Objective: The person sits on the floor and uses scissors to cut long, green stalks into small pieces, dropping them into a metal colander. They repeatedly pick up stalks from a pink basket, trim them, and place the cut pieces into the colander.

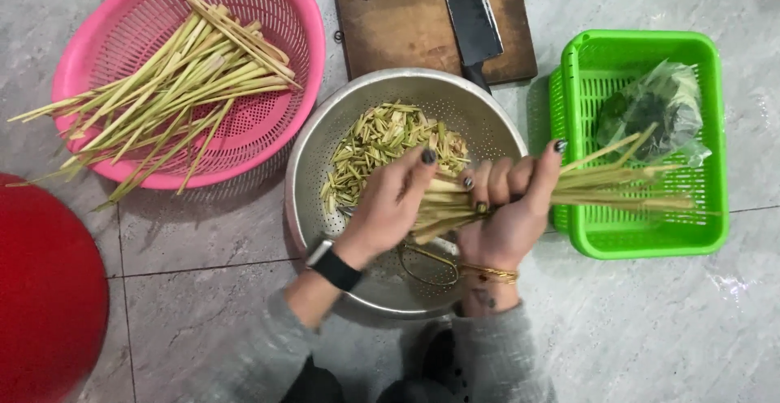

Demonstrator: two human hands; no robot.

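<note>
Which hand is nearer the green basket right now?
Right. The right hand grips the lemongrass bundle just beside the green basket; the left hand sits farther away, over the metal colander.

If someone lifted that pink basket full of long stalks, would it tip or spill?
Probably light: the pink colander basket looks like thin perforated plastic. The lemongrass stalks overhang its left rim, so some might slide out if it tilts that way. They look fairly stiff and straight, so they would likely stay in a loose bundle rather than droop.
</note>
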